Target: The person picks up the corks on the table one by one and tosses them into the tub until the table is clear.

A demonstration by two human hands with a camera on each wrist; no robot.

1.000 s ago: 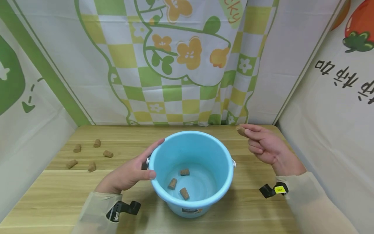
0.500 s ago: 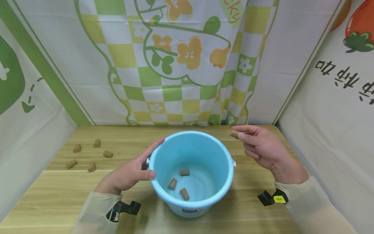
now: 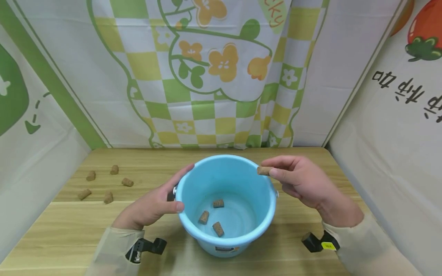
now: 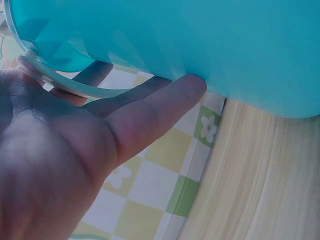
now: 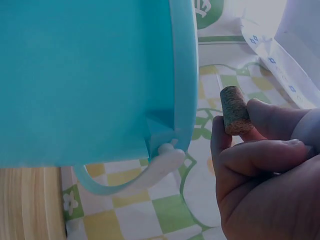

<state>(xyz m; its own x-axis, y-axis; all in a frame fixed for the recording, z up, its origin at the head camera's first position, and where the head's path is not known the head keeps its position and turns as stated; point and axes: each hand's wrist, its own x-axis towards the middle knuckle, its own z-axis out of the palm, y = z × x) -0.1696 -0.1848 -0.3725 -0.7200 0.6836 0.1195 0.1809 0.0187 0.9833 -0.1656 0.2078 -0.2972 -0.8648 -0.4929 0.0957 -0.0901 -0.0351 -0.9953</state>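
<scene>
A light-blue bucket (image 3: 228, 241) stands on the wooden table, with three corks on its floor, among them a cork (image 3: 218, 229) at the front. My left hand (image 3: 155, 203) rests on the bucket's left side, thumb at the rim. In the left wrist view its fingers (image 4: 160, 112) lie nearly straight against the outer wall. Over the right part of the rim, my right hand (image 3: 304, 180) pinches another cork (image 3: 264, 170) between thumb and fingers. That same cork (image 5: 234, 111) shows in the right wrist view, apart from the bucket's rim.
Several loose corks lie on the table's left, one of them a cork (image 3: 127, 182) nearest the bucket. The bucket's handle (image 5: 115, 187) hangs below its pivot in the right wrist view. A patterned curtain (image 3: 214, 115) backs the table (image 3: 69, 237), with white side walls.
My right hand has moved left and slightly nearer, bringing its cork from beside the bucket to above the right rim. The left hand and the bucket have stayed still.
</scene>
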